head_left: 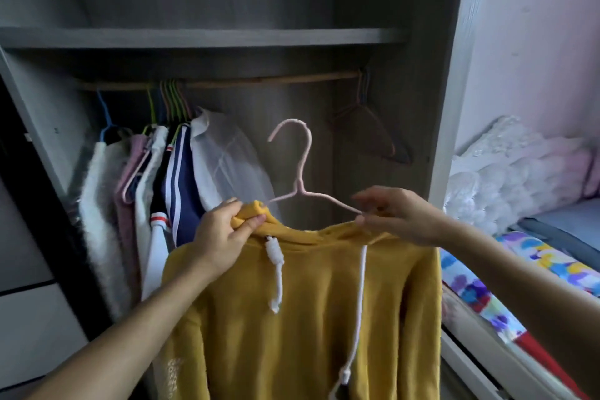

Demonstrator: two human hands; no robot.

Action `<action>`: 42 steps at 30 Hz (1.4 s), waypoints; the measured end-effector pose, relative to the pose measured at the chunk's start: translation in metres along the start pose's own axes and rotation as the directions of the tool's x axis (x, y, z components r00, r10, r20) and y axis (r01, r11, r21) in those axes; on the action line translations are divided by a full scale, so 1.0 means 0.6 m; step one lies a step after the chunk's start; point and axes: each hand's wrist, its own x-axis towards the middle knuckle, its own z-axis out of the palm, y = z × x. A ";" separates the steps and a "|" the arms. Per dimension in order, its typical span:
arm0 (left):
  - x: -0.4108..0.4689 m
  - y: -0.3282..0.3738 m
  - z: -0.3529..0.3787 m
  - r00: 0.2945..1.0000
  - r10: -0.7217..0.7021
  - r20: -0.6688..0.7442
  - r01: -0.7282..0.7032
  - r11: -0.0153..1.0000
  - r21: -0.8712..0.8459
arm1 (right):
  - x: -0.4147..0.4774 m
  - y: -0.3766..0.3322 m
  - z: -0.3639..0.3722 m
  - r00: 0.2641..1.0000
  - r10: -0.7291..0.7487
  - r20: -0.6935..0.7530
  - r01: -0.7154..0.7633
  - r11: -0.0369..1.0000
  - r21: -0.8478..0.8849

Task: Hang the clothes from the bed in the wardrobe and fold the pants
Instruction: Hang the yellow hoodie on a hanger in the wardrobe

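The fingers of the left hand are curled tight round a bunched wad of the yellow hoodie at its neck. The right hand pinches the far arm of the pink hanger between thumb and fingertip, right where the wire meets the neckline. The hanger looks only part-way in: its left arm runs in under the fabric by the left hand, while its right arm and hook stand bare above the collar. The hoodie droops below both hands with its white drawstrings dangling, held up in front of the open wardrobe and not yet on the rail. Several garments hang at the rail's left end and spare hangers at its right, with a stretch of rail between them. I'd judge this hoodie half dressed, with seating the hanger and hooking it up left to do. The bed on the right shows patterned bedding, and I can make out no pants from here, folded or otherwise
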 end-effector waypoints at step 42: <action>0.206 -0.260 -0.087 0.978 0.154 0.139 -0.201 0.540 0.818 | 0.631 -0.137 0.235 0.886 0.462 0.047 -0.364 0.628 0.688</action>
